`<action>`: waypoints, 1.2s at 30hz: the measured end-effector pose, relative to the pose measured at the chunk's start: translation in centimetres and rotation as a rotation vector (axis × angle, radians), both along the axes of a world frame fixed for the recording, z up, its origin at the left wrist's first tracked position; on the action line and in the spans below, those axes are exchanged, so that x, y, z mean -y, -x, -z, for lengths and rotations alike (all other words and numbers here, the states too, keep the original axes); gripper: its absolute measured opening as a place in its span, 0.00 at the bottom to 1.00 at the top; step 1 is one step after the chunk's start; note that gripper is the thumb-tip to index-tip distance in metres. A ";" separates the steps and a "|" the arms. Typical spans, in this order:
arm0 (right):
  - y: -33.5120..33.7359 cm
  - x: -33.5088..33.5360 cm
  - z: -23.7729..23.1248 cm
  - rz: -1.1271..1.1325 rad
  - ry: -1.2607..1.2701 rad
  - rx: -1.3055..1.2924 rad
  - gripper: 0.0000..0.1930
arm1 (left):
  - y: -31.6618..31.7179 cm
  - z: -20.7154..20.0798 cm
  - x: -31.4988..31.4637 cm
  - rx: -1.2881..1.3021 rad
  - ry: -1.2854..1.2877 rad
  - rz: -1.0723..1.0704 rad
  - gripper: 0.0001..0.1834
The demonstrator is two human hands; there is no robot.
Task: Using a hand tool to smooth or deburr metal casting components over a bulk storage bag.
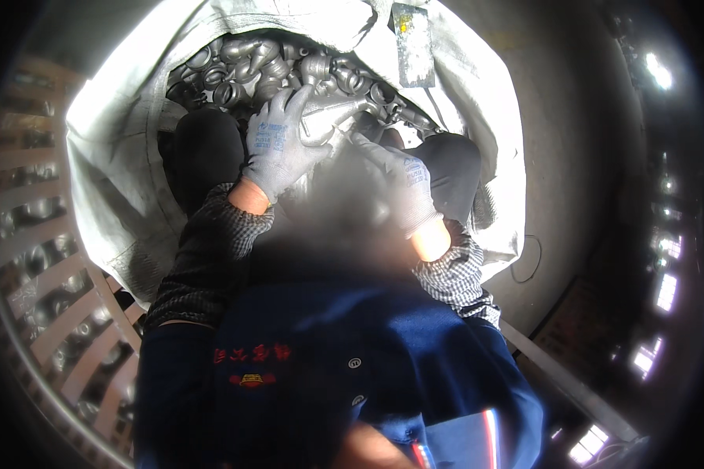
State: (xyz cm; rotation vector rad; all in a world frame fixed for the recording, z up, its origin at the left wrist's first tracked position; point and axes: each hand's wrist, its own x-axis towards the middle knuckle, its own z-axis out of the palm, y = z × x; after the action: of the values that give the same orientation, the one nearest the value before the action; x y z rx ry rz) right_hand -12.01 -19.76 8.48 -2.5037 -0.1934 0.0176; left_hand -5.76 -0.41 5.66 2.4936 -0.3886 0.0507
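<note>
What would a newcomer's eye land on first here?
Probably the bright white bag, its broad rim spread across the upper half of the picture. Next comes the heap of grey metal fittings in its opening, near the top. Just below, the gloved left hand grips a shiny metal piece, the gloved right hand close by.

The sack (102,133) is spread across the upper middle of the frame, with fittings (231,94) heaped inside, towards the top. Below the heap, a larger fitting (325,116) is held in the left hand (278,148); the right hand (407,178) is placed at its lower right. A plate (413,51) is seen upper right, before the sack's rim. Slats (23,159) are ranged along the left edge.
</note>
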 end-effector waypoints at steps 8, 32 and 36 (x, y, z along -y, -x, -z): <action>0.0 0.4 1.8 0.007 -0.308 0.044 0.18 | -0.1 1.0 0.0 -0.037 0.143 -0.010 0.45; 0.1 0.8 1.5 0.012 -0.491 -0.062 0.18 | -0.3 2.5 -0.2 -0.073 0.376 0.009 0.47; 0.1 0.5 0.3 0.073 -0.569 -0.280 0.20 | -0.3 2.0 -0.1 -0.107 0.320 0.000 0.47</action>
State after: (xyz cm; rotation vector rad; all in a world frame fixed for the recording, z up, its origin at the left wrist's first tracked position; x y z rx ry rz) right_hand -12.09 -20.30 8.19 -1.9129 0.0127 0.2465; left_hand -5.47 -0.27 3.68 2.1703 -0.3086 -0.0191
